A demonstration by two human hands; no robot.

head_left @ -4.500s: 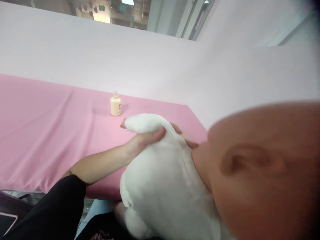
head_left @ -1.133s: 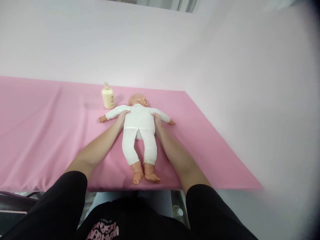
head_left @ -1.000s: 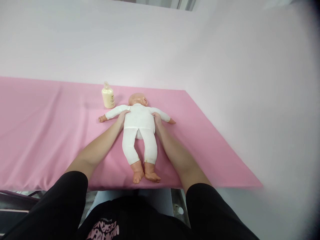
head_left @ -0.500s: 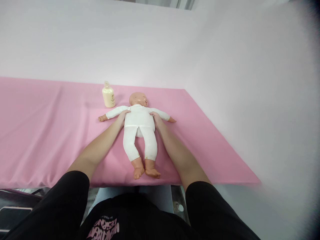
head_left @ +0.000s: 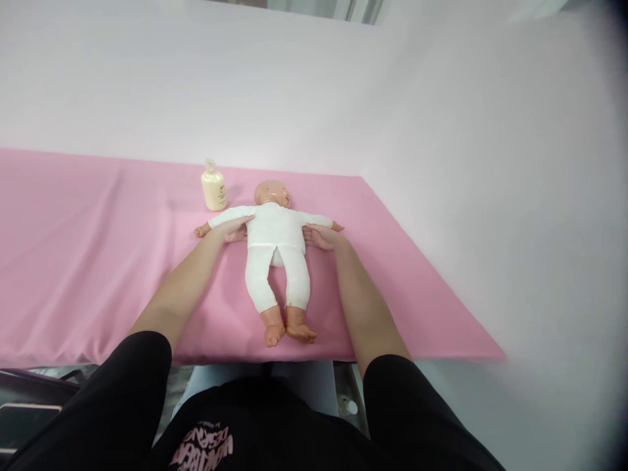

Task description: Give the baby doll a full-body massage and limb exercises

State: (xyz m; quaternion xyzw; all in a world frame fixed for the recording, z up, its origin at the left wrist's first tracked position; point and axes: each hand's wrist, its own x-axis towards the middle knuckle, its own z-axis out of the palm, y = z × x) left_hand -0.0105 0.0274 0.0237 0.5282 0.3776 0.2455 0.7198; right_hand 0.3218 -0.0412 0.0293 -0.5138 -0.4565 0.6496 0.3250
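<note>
A baby doll (head_left: 275,226) in a white suit lies on its back on the pink cover, arms spread, feet towards me. My left hand (head_left: 234,231) is at the doll's side below its arm, thumb up against the chest, fingers stretched towards the torso. On the other side my right hand (head_left: 320,237) lies with its palm turned up and fingers straight. Its fingertips meet the doll's side; whether they reach beneath the back is hidden. Neither hand is closed round the doll.
A pump bottle (head_left: 214,190) of pale yellow liquid stands behind the doll's arm at the left. The pink cover (head_left: 98,261) ends at a front edge near my body. White walls (head_left: 147,85) rise behind and to the right.
My hands have moved outward from the doll's torso and turned, so the fingers now point inward at its sides. The doll's legs have shifted very slightly; the bottle stands where it was.
</note>
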